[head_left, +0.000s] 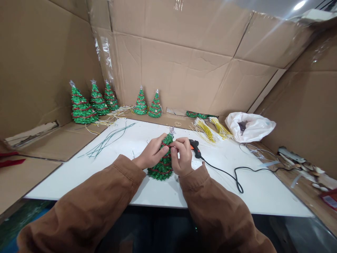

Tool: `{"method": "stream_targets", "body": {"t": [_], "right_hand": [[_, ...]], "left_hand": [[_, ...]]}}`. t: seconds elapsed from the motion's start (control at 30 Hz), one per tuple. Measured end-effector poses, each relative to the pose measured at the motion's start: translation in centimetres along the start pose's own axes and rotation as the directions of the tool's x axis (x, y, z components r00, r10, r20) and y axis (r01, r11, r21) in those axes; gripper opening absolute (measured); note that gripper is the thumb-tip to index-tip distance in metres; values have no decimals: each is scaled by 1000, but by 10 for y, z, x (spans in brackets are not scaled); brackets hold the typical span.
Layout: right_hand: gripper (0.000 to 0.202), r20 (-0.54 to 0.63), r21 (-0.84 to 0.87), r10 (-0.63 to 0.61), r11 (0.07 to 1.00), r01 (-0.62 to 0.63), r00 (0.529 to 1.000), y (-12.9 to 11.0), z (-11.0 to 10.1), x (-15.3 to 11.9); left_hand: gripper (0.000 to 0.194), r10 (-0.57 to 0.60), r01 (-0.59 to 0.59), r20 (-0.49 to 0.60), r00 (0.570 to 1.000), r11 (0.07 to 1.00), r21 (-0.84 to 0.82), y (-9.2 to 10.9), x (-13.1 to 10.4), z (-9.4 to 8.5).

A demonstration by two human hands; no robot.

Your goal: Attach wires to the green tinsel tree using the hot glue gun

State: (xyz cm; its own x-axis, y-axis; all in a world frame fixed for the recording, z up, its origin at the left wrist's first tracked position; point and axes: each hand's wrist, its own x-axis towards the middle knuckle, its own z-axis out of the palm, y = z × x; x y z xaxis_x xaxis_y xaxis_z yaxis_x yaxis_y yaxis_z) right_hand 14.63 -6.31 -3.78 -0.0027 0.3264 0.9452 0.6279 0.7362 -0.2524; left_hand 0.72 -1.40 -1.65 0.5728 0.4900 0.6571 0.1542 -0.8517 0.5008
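A small green tree [161,169] with red garland and a clear star on top stands on the white board, between my hands. My left hand [154,151] wraps round the tree's upper left side. On the right side, my right hand [181,154] has its thumb and forefinger pinched at the red garland; whatever else may be between those fingertips is too small to tell. A black and orange glue gun [195,149] lies just behind my right hand, partly hidden by it.
Green wires [106,140] lie on the white board [126,129] at left. More trees [81,109] stand at back left and back centre. Yellow wire bundles [205,130] and a white plastic bag [250,127] sit at back right. A black cord [221,171] runs right.
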Motion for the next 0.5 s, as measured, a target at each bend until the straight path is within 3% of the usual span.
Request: {"method": "stream_targets", "body": {"t": [0.5], "right_hand": [[15,-11,2,-3,1000,3,1000,5,3,-5]], "left_hand": [[34,5,-5,-3,1000,1000,0,-1,0,0]]}}
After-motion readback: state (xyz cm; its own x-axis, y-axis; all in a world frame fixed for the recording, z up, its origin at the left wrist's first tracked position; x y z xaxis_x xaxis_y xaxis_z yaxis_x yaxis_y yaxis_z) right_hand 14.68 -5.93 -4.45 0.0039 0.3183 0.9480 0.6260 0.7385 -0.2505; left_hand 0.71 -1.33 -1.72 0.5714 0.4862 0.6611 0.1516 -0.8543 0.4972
